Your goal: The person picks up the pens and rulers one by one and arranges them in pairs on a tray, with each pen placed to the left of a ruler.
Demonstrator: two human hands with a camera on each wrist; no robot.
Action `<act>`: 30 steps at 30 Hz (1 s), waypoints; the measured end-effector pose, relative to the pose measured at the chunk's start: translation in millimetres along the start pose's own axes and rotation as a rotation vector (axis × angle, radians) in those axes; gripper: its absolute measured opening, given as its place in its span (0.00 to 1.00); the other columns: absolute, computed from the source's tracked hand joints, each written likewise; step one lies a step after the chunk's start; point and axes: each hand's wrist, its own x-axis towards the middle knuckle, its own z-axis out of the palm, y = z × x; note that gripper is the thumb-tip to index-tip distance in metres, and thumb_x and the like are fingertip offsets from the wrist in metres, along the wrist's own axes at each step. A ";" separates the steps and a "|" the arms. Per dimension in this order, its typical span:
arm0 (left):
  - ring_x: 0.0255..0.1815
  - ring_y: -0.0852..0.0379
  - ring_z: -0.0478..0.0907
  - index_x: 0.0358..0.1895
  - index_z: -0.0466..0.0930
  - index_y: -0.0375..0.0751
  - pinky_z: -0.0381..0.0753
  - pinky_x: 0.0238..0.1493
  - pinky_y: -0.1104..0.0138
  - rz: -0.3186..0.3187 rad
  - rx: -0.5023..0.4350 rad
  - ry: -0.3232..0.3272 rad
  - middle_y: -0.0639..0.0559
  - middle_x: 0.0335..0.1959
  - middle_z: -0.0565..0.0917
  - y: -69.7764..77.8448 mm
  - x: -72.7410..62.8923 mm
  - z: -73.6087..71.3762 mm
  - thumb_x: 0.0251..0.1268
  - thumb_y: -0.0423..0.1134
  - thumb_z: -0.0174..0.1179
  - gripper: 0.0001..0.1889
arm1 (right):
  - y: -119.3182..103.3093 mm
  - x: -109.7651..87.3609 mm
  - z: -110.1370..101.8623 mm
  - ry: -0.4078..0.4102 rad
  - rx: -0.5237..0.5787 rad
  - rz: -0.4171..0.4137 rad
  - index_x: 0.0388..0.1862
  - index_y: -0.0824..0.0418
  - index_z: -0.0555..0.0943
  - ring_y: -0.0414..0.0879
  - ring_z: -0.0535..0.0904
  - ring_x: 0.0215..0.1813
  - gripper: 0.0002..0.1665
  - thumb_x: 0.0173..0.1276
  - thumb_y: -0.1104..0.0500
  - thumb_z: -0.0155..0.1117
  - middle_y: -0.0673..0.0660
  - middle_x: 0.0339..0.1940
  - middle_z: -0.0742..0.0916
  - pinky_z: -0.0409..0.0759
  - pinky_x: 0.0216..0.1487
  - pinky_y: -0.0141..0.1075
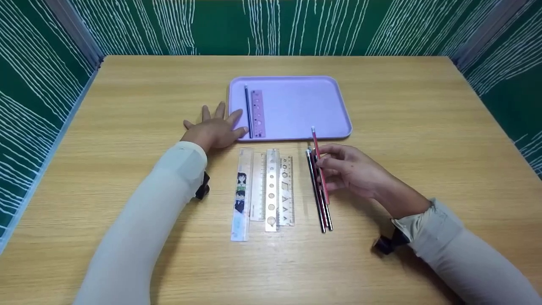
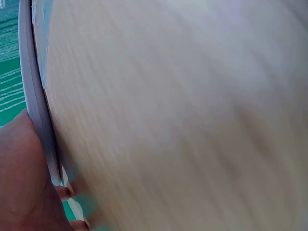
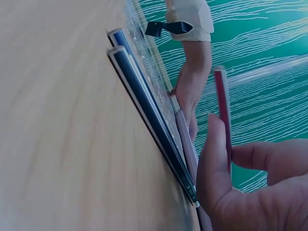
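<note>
- The right hand [image 1: 347,169] pinches a red pencil [image 1: 316,142], its fingers [image 3: 255,155] clamped on the shaft against the thumb.
- In the right wrist view the red pencil lies between the thumb on one side and a fingertip on the other, one end jutting past the thumb tip, clear of the table [image 1: 148,93].
- From the head view, the red pencil slants across the dark pencils [image 1: 314,182], its far end overlapping the near edge of the purple tray [image 1: 300,106].
- At least two dark pencils lie side by side on the table, just beside the right hand; whether its lower fingers touch them cannot be told.
- The left hand [image 1: 214,129] rests at the tray's near left corner, fingers spread apart, thumb reaching over the rim.
- Inside the tray, just beyond that thumb tip, lies a single dark-blue pencil [image 1: 248,112], with a pink ruler [image 1: 258,114] along its right side.
- Between the two arms, four rulers lie lengthwise on the table: a picture-printed ruler [image 1: 240,212], a clear ruler [image 1: 257,190], a ruler with round holes [image 1: 272,186] and a stencil ruler [image 1: 287,190].
</note>
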 end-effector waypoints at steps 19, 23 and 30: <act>0.81 0.33 0.15 0.80 0.29 0.79 0.24 0.65 0.19 0.003 0.011 -0.004 0.52 0.84 0.21 -0.3 0.3 1.3 0.72 0.75 0.34 0.39 | -3.3 11.4 1.5 0.030 0.010 0.008 0.75 0.60 0.59 0.49 0.86 0.40 0.32 0.74 0.67 0.54 0.56 0.48 0.79 0.90 0.38 0.43; 0.81 0.32 0.15 0.80 0.29 0.79 0.24 0.65 0.19 0.004 0.008 -0.002 0.52 0.84 0.21 0.0 -0.2 1.5 0.72 0.76 0.33 0.39 | -3.5 13.9 1.4 0.009 0.014 -0.012 0.74 0.60 0.59 0.50 0.85 0.40 0.36 0.69 0.71 0.57 0.58 0.47 0.78 0.90 0.37 0.41; 0.81 0.33 0.14 0.80 0.28 0.79 0.23 0.64 0.19 0.006 0.010 0.006 0.53 0.84 0.21 -0.9 0.0 0.5 0.72 0.76 0.33 0.39 | -3.4 18.1 0.7 -0.024 0.048 -0.027 0.78 0.56 0.56 0.49 0.83 0.43 0.40 0.72 0.68 0.62 0.60 0.48 0.80 0.90 0.41 0.39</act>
